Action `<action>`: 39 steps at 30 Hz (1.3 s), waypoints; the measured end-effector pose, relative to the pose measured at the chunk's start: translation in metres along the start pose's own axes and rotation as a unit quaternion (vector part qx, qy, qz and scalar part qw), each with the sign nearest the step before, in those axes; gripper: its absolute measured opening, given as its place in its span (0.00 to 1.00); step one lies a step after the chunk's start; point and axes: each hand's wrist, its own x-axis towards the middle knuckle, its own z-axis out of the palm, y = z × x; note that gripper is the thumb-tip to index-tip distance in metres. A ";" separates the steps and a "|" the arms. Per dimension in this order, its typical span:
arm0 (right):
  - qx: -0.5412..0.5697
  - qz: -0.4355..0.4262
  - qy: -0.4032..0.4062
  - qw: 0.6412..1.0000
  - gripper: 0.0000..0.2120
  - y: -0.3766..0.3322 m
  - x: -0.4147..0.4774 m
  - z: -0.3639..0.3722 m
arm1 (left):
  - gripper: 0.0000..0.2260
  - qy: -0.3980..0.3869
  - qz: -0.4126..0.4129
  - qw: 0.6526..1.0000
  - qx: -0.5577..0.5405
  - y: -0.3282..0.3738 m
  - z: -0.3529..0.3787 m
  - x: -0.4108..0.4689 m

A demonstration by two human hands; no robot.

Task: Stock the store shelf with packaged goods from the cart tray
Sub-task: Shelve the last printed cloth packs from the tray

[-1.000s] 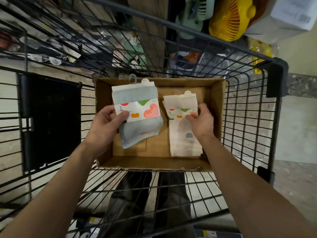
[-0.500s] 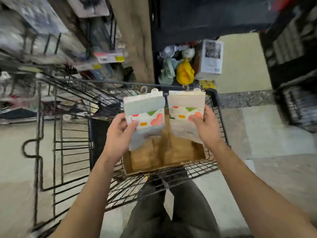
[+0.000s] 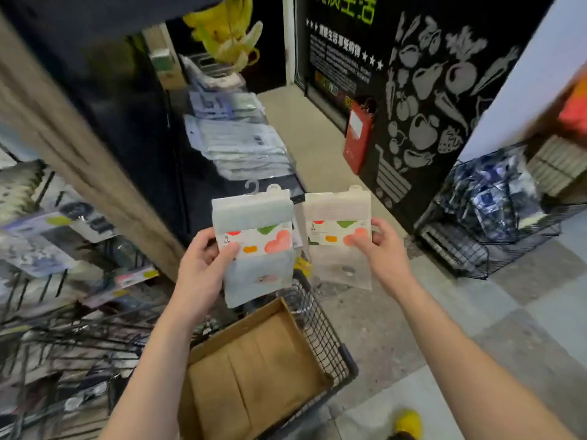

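My left hand (image 3: 203,265) grips a pale blue pack (image 3: 254,236) by its left edge, thumb on the printed band. My right hand (image 3: 386,249) pinches a cream pack (image 3: 336,223) at its right edge. I hold both upright, side by side, above the cardboard tray (image 3: 263,360) in the wire cart (image 3: 324,338). Beyond them stands a dark shelf (image 3: 133,122) stacked with blurred flat packets (image 3: 241,144).

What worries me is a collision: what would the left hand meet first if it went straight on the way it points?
Probably the packs stacked on the dark shelf, right beyond the blue pack the left hand holds up. Depth is unclear, so the gap cannot be judged.
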 end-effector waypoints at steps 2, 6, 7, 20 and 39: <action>0.016 -0.024 0.007 1.000 0.16 -0.017 0.022 -0.040 | 0.11 -0.004 0.014 1.000 -0.010 0.016 0.043 0.012; 0.029 -0.058 -0.005 0.998 0.15 -0.043 0.076 -0.124 | 0.12 0.007 0.029 0.999 -0.021 0.044 0.139 0.032; 0.027 -0.067 -0.009 0.997 0.15 -0.048 0.091 -0.145 | 0.12 0.009 0.030 0.999 -0.020 0.051 0.163 0.037; 0.022 -0.090 -0.042 0.995 0.19 -0.083 0.270 -0.276 | 0.13 0.050 0.038 0.997 -0.032 0.098 0.345 0.120; -0.015 -0.068 -0.166 0.984 0.19 -0.148 0.698 -0.127 | 0.14 0.183 0.052 0.979 -0.079 0.107 0.381 0.516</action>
